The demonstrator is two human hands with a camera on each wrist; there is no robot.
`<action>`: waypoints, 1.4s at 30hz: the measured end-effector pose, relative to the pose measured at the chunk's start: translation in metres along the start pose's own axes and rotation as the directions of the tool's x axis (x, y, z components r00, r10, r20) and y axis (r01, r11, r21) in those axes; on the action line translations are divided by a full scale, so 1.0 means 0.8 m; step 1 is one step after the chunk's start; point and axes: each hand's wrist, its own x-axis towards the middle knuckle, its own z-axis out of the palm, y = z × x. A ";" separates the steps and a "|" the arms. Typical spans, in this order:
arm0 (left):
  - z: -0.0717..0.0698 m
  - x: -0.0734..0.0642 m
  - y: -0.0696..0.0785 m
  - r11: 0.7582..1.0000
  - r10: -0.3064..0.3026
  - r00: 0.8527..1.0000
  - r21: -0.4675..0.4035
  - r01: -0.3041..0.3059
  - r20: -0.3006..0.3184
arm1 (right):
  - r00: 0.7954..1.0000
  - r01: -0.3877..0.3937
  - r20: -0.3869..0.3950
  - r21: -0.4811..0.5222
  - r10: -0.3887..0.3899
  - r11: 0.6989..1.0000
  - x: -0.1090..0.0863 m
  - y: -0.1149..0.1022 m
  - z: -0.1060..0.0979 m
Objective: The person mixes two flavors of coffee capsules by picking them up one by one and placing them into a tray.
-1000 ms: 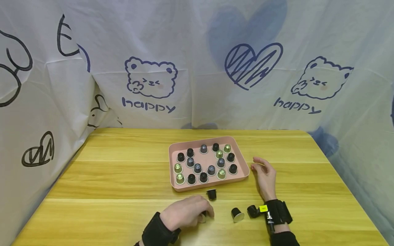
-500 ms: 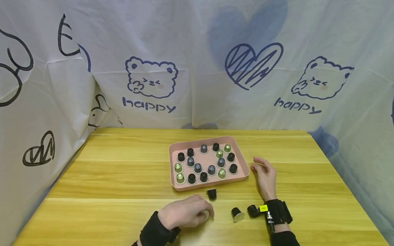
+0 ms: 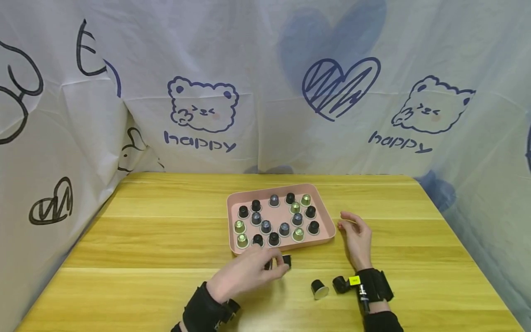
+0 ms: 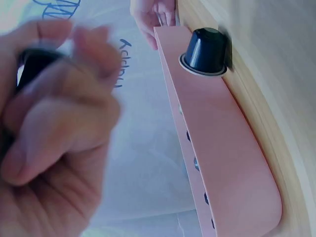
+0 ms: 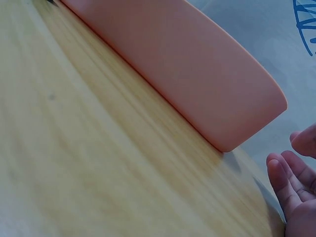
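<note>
My left hand hovers just in front of the pink tray, its fingers pinching a black coffee capsule that they partly hide. Below the tray's front wall, another black capsule lies on the table, close to the left fingertips; the left wrist view shows its pale rim. A further black capsule leans on its side nearer the front, its pale lid showing. My right hand rests beside the tray's right end, fingers loosely bent and holding nothing. In the tray, several black, grey-blue and green capsules stand lid down.
The wooden table reaches back to a white cloth with drawn hearts and bears. Cloth also hangs along the left and right sides. A black wrist camera sticks out from the right wrist over the table.
My left hand has lifted the black capsule from the table and moved it forward, toward the tray's front edge. The right hand and the tray have stayed put.
</note>
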 end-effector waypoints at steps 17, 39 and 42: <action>-0.062 0.042 -0.035 0.991 0.121 0.977 0.072 -0.109 -0.174 | 1.000 -0.001 0.012 0.041 0.001 0.999 0.002 0.002 -0.001; -0.079 0.116 -0.061 0.967 -0.189 0.981 0.168 0.192 -0.032 | 1.000 0.028 0.007 0.056 -0.029 0.998 0.002 0.004 0.000; -0.074 0.124 -0.066 0.967 -0.191 0.980 0.161 0.198 -0.057 | 1.000 0.025 0.010 0.051 -0.026 0.998 0.002 0.003 0.000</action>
